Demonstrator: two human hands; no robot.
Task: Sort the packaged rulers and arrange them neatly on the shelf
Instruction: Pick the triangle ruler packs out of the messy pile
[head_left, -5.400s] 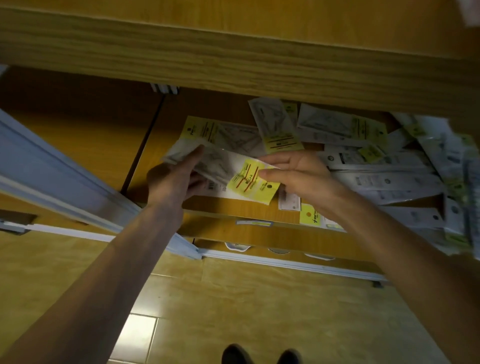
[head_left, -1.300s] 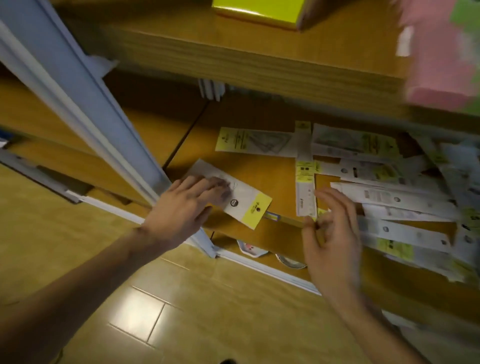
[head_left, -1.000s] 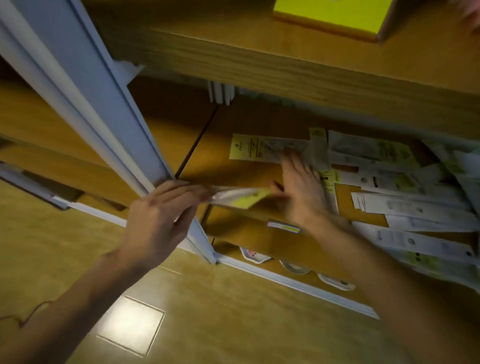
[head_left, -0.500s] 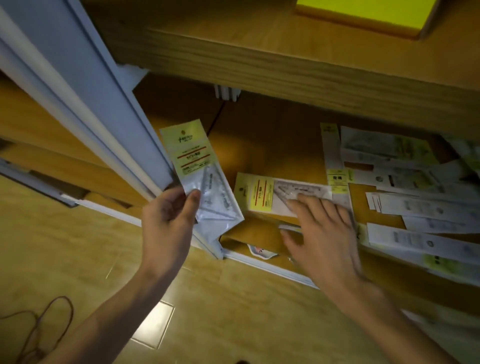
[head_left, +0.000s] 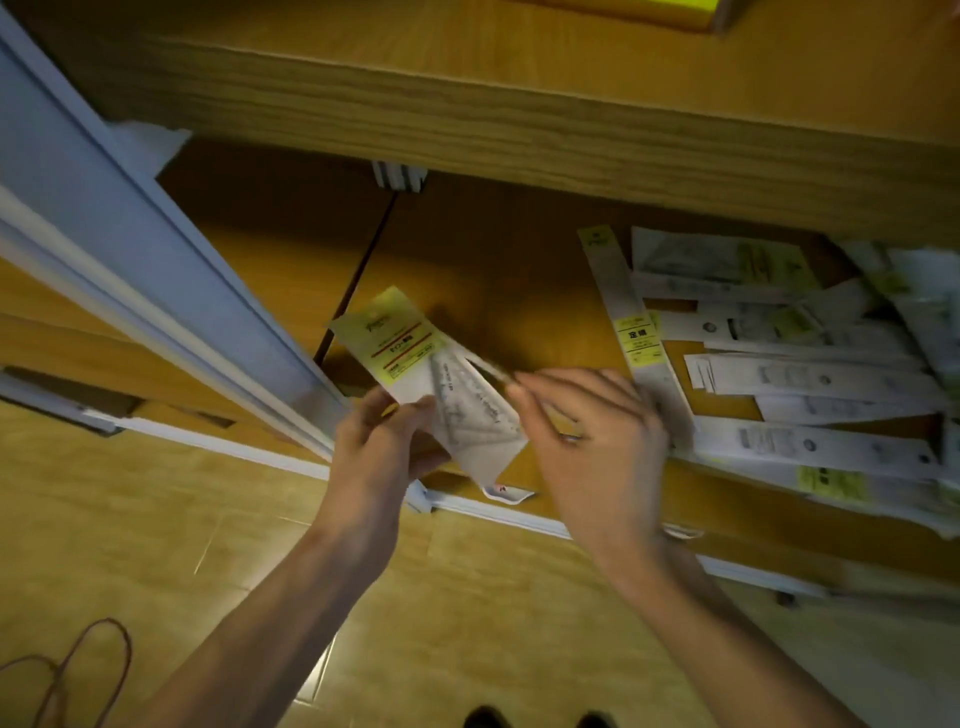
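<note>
Wooden shelf (head_left: 483, 270), frame centre: right hand (head_left: 592, 441) now adds second packet (head_left: 493, 370) to left hand's (head_left: 384, 447) gripped triangle-ruler packet (head_left: 415, 364), stack growing.

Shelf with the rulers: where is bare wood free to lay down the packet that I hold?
The shelf is bare between the dark seam and the long ruler, behind the packet. Left of the seam is bare too. Right of that ruler, the pile crowds it.

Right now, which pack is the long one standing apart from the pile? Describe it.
On the lower wooden shelf, look at the left edge of the jumbled pile of white ruler packs. The long narrow white ruler pack lies there lengthwise, front to back, with a yellow label partway along.
</note>
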